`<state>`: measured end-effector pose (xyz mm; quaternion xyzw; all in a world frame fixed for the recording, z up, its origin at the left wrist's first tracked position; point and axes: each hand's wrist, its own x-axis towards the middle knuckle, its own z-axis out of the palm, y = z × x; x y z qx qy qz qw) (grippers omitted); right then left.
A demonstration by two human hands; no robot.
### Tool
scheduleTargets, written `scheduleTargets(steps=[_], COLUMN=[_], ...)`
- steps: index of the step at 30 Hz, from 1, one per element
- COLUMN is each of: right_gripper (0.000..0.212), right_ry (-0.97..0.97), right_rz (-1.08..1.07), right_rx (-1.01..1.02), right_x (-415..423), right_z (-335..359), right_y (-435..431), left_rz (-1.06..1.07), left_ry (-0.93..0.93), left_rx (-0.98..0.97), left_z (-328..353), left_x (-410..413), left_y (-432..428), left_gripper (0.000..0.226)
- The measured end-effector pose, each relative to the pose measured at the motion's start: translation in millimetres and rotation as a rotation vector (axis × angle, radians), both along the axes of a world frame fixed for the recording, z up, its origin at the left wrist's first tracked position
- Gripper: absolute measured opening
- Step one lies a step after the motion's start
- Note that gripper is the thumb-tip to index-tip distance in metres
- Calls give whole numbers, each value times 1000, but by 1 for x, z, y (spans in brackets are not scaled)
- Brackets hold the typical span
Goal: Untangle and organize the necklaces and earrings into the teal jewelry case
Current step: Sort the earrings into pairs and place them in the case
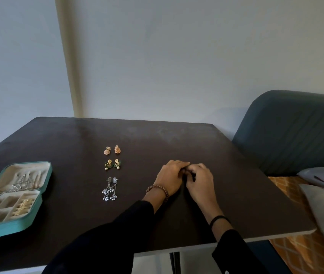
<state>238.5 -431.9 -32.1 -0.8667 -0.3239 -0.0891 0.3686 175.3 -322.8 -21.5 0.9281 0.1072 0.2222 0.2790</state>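
Black sleeves were closest to the camera, and both hands were out past them on the dark table (236, 175), bunched right up against each other. Left hand (170, 177) had a beaded bracelet (158, 191) on the wrist, and the right hand (198, 181) had a thin black band (219, 219). Fingers on both were curled inward with the tips meeting. It looked like something small and dark was between them, but honestly I couldn't tell what it was or whether they actually gripped it. The teal jewelry case (9, 232) sat open at the left edge of the table, well away from the hands. Its lid half already had some silvery chains (22, 182) in it, so I'd guess the necklace part was mostly handled, and a few gold pieces (23, 207) sat in one compartment of the bottom half. The other compartments looked bare as far as I could see. Still out on the table, lined up in a neat column between the case and the hands: a rose-gold pair (112, 150) farthest back, a green-and-gold pair (113, 164) in the middle, and a long silver dangly pair (110, 188) nearest. So sorted but not packed; I'd call it around halfway, with those three pairs plus whatever the hands were fiddling with left to go in.
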Motion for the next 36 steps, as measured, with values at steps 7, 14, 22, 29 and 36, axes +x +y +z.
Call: scheduleTargets(steps=[7,14,22,29,36], right_gripper=[25,8,9,6,16], right_ry=[49,58,49,70,129], right_rz=[-58,-84,-66,-81,-125], right_rx=[167,102,128,248,276], right_x=[1,1,-2,-2,-9], right_z=[-3,-4,0,1,3], right_y=[0,0,-3,-7,-12], left_rz=[120,172,167,146,203], left_ry=[-100,-123,-86,-32,-86], left_rx=[-25,-46,-37,57,-196], left_z=[-11,-13,-9,-7,1], left_x=[10,11,11,9,-2], left_y=[7,8,5,0,-1], left_gripper=[40,25,15,14,15])
